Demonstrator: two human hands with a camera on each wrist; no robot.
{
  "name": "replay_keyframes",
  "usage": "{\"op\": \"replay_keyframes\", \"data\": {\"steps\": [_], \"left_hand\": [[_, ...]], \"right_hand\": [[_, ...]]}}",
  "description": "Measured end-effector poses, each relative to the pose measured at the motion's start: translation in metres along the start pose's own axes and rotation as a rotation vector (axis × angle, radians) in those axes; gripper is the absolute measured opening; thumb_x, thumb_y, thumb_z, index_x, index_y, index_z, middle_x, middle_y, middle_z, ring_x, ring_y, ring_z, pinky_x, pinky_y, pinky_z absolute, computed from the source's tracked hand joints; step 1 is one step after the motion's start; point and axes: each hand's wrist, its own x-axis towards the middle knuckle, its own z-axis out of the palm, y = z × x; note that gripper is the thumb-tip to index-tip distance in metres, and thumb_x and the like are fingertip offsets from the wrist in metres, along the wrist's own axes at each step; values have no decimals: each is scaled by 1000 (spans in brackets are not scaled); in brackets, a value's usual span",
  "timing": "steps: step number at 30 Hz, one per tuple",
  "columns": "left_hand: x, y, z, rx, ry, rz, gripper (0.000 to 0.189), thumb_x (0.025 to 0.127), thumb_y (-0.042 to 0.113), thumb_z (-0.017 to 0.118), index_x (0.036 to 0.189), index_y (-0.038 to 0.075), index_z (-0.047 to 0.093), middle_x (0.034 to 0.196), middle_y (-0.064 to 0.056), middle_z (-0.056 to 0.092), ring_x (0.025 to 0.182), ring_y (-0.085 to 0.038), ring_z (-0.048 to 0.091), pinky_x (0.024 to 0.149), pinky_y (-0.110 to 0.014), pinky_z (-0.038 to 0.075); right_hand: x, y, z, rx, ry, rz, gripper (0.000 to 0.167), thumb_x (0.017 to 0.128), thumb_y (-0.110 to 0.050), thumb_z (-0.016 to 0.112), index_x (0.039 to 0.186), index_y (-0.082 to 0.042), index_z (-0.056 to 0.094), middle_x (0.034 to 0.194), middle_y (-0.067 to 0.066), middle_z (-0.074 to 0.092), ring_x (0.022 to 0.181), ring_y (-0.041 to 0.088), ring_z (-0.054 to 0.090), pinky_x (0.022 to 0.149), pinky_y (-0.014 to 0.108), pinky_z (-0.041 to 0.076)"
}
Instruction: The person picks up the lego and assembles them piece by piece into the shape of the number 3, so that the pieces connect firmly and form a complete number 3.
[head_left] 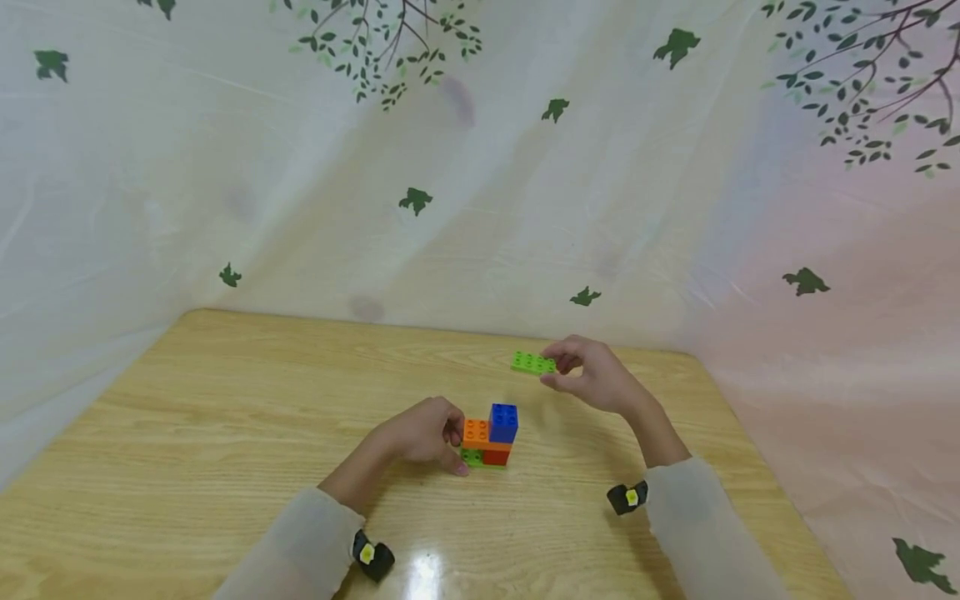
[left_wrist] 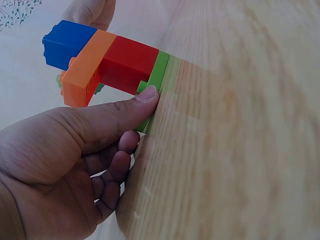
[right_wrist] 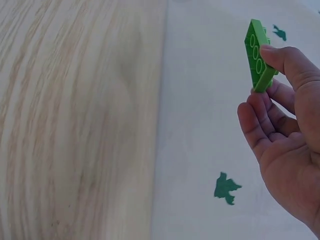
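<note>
A small stack of toy building bricks stands on the table. At its bottom is a flat green brick (left_wrist: 159, 69), with a red brick (left_wrist: 131, 61) on it. Across the red one lies an orange brick (head_left: 476, 431), one side overhanging, and a blue brick (head_left: 503, 423) tops it. My left hand (head_left: 426, 432) grips the stack low on its left side, thumb on the bottom green brick; the fingertips behind are partly hidden. Above the table, back and to the right of the stack, my right hand (head_left: 592, 377) pinches a flat lime-green brick (head_left: 528, 362) by one end, its hollow underside visible (right_wrist: 256, 52).
The wooden table (head_left: 247, 400) carries the stack and reaches back to a pale curtain (head_left: 480, 250) printed with leaves and branches. Another curtain side rises along the right edge. Black wrist cameras (head_left: 372, 556) are strapped at both sleeves.
</note>
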Motion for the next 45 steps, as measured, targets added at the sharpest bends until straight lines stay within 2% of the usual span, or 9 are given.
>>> {"op": "replay_keyframes", "data": {"steps": [2,7,12,22,25,32,37,45], "left_hand": [[0,0,0,5,1,-3,32,75,20,94,83,8,65,76,3,56,71,-13,49,65,-31,42],[0,0,0,4,1,-3,32,75,21,94,83,9,65,76,3,57,72,-13,49,65,-31,42],[-1,0,1,4,-2,-13,32,75,21,94,84,10,65,76,4,56,72,-13,50,65,-29,42],[1,1,-1,4,-8,-27,32,75,22,94,83,11,65,76,4,56,72,-13,51,65,-28,42],[2,-1,-1,2,-10,-20,33,75,23,94,83,10,65,75,4,56,71,-12,51,65,-29,42],[1,-1,-1,-17,-8,-14,32,75,22,94,84,10,66,75,4,56,70,-12,50,65,-29,41],[1,0,-1,-26,-17,-5,30,75,22,94,88,13,68,76,5,56,72,-11,51,66,-27,42],[2,-1,-1,-10,-8,1,30,75,21,94,85,11,67,75,4,56,72,-13,50,67,-30,42]], "right_hand": [[-1,-6,0,3,-12,-30,33,92,-22,79,121,-9,70,108,0,67,93,18,62,88,48,54],[-2,-19,3,-7,-28,-90,32,92,-22,80,121,-12,71,109,-4,67,93,15,62,87,41,55],[-5,-32,7,8,-35,-124,31,91,-22,81,119,-13,72,107,-6,68,92,13,62,87,39,54],[-10,-58,13,42,-54,-155,34,89,-23,82,120,-17,71,109,-7,66,95,22,61,86,39,53],[-12,-62,17,49,-59,-172,33,89,-23,83,119,-18,72,108,-8,66,94,17,60,85,37,53],[-13,-67,25,61,-90,-226,32,89,-21,83,118,-15,71,106,-8,66,92,25,60,82,34,52],[-15,-69,26,36,-117,-211,32,90,-25,82,118,-16,71,105,-9,65,92,19,59,82,33,52],[-14,-68,26,30,-143,-195,32,89,-26,82,118,-15,71,102,-9,65,91,26,60,81,35,51]]}}
